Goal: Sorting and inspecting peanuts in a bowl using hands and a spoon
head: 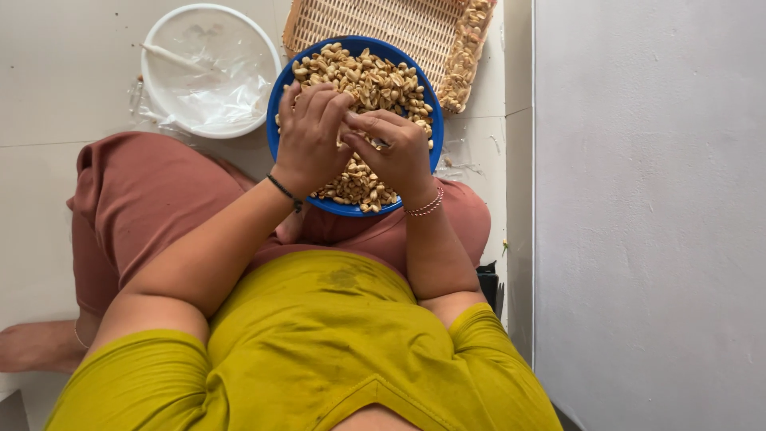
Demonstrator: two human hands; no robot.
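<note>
Over the lap of a seated person, a blue bowl (281, 120) full of peanuts (375, 80) is held, seen from above. Both hands are brought together over the middle of the bowl. The left hand (309, 136) is curled, with its fingers bent down onto the nuts. The right hand (395, 152) is pressed against it, and its fingertips are pinched on something small, likely one peanut, though this cannot be seen clearly.

At 12 o'clock from the bowl, a woven tray (375, 24) is laid on the floor, with more nuts heaped along its right edge. At 10 o'clock, a white bowl (263, 48) lined with clear plastic is set, with a thin white stick inside.

Some trouble can be guessed. The blue bowl is rested on a knee, not on flat ground, so it could be tipped if a leg is moved, and nuts could be spilled. A nut could also be dropped if the pinch is loosened.
</note>
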